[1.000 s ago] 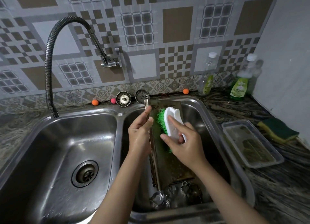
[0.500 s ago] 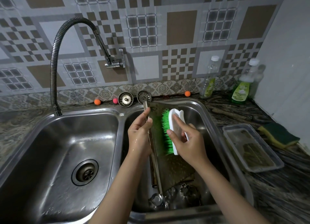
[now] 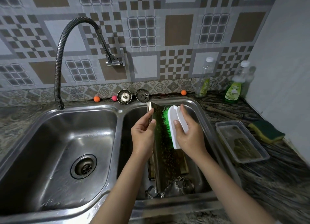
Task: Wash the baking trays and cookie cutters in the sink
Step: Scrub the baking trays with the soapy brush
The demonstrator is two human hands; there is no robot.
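Brush [image 3: 177,126] moved up tray [image 3: 169,158]; left hand [image 3: 142,134] still steadying edge.

scrub brush [image 3: 177,126] slid up the baking tray [image 3: 169,158], toward its far edge

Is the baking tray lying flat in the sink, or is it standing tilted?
Tilted. The tray stands on its near end in the right basin, its far edge above the rim, where the left hand pinches it.
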